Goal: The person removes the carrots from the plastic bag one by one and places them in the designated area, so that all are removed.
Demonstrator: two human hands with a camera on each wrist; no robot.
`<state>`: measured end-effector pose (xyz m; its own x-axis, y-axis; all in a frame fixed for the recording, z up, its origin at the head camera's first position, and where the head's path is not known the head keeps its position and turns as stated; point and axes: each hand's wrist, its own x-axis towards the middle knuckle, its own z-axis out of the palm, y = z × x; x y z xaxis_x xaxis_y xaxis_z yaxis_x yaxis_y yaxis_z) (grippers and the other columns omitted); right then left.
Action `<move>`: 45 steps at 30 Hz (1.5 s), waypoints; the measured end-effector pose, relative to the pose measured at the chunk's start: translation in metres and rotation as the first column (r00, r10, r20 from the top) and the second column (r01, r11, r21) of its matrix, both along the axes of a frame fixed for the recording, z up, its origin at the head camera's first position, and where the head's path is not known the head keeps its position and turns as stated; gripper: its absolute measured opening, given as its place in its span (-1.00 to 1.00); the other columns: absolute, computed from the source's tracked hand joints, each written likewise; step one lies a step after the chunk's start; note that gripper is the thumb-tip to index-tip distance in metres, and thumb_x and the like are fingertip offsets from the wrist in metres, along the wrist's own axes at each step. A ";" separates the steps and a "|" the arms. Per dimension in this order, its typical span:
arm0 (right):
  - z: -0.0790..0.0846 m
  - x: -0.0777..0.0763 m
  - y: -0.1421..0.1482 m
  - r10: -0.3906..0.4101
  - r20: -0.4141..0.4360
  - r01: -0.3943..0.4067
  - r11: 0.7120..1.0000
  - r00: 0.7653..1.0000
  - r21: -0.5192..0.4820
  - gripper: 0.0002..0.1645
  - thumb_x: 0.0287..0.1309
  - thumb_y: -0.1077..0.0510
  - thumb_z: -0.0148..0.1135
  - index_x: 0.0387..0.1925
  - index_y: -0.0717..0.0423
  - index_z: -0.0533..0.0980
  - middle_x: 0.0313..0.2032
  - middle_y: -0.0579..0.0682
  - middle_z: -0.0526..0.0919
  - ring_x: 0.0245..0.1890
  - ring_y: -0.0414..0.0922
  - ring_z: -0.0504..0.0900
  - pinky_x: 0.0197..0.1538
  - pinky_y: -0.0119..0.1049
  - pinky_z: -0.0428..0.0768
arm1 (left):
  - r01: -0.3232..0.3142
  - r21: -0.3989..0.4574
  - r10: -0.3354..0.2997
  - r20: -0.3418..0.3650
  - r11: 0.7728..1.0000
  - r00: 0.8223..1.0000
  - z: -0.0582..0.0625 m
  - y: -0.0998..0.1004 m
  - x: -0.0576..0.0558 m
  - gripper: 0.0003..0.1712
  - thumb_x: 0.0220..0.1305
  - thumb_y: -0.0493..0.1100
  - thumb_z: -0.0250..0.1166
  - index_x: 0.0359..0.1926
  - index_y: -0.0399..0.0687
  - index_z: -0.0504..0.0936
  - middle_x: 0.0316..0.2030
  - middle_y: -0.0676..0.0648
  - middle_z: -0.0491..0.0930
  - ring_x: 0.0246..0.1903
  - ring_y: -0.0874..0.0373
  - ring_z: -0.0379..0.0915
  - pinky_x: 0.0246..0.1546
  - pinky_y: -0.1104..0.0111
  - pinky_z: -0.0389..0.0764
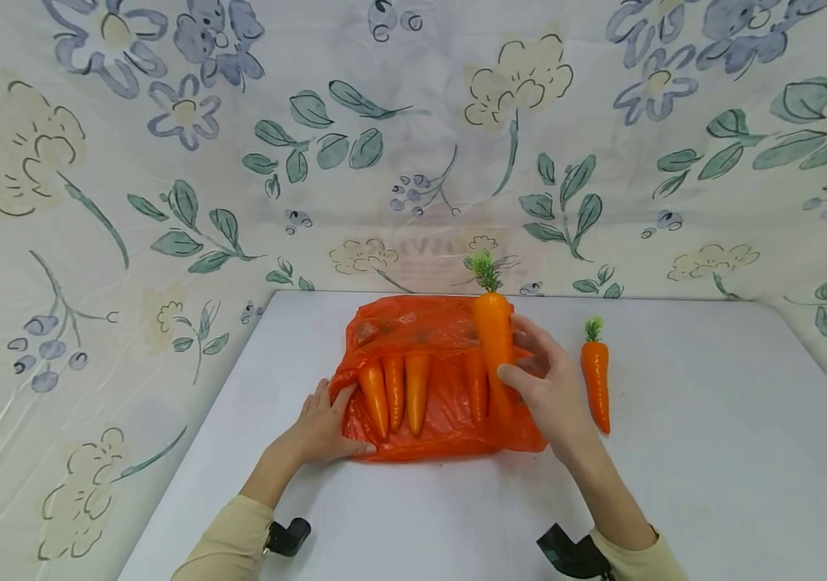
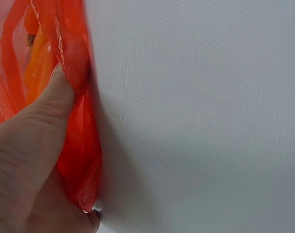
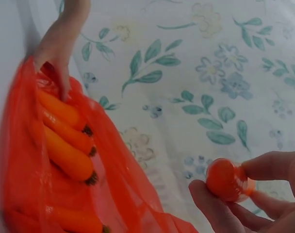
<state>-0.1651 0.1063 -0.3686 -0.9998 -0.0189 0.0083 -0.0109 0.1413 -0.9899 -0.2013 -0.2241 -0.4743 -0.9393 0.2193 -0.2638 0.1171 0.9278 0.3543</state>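
My right hand pinches a plump orange carrot between thumb and fingers. Its frilly green top points away from me, and its lower part overlaps the right side of a thin red plastic bag. Seen from the right wrist, the held carrot shows its rounded orange end. My left hand grips the bag's left edge, its thumb tucked into the red film in the left wrist view. Several carrots lie side by side in the bag, dark stem ends showing in the right wrist view.
Right of the bag, a smaller carrot with a green top lies on the white table. Behind the table's far edge hangs a flower-printed cloth. Black wrist devices sit at both sleeves.
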 end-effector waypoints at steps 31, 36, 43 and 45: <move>-0.002 -0.003 0.060 -0.188 0.006 0.188 0.981 0.982 0.054 -0.29 0.36 0.15 0.13 0.49 -0.20 0.20 0.26 0.10 0.47 -0.05 -0.20 0.61 -0.18 -0.38 0.69 | 0.007 0.003 -0.007 0.003 1.000 1.000 0.002 0.000 0.001 0.25 -0.01 0.27 0.49 0.49 -0.25 0.07 0.46 -0.51 -0.09 0.48 -0.42 -0.34 0.44 -0.23 -0.16; -0.006 -0.005 0.068 -0.236 0.045 0.233 0.971 0.971 0.058 -0.26 0.39 0.15 0.11 0.51 -0.22 0.15 0.34 0.11 0.42 0.16 0.03 0.57 -0.20 -0.43 0.68 | -0.002 -0.004 0.002 0.011 1.000 1.000 0.003 0.001 0.002 0.25 -0.02 0.28 0.49 0.49 -0.25 0.07 0.46 -0.51 -0.08 0.48 -0.41 -0.34 0.44 -0.23 -0.15; -0.019 -0.008 0.078 -0.285 0.082 0.279 0.957 0.955 0.076 -0.26 0.41 0.17 0.08 0.53 -0.20 0.11 0.40 0.13 0.34 0.26 0.13 0.47 -0.24 -0.52 0.64 | -0.010 -0.003 0.010 0.018 1.000 1.000 0.003 0.001 0.002 0.26 -0.03 0.28 0.49 0.49 -0.24 0.07 0.46 -0.50 -0.09 0.48 -0.41 -0.34 0.43 -0.24 -0.15; -0.022 -0.009 0.081 -0.292 0.089 0.285 0.955 0.952 0.079 -0.26 0.41 0.17 0.07 0.53 -0.20 0.11 0.40 0.13 0.34 0.26 0.12 0.45 -0.24 -0.52 0.64 | -0.011 -0.001 0.011 0.021 1.000 1.000 0.003 0.002 0.002 0.26 -0.03 0.27 0.50 0.49 -0.24 0.07 0.46 -0.50 -0.10 0.48 -0.41 -0.34 0.43 -0.24 -0.15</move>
<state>-0.1737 0.1870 -0.3910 -0.9583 0.2735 -0.0826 0.1373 0.1873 -0.9727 -0.1989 -0.2225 -0.4710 -0.9361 0.2089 -0.2831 0.0996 0.9292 0.3560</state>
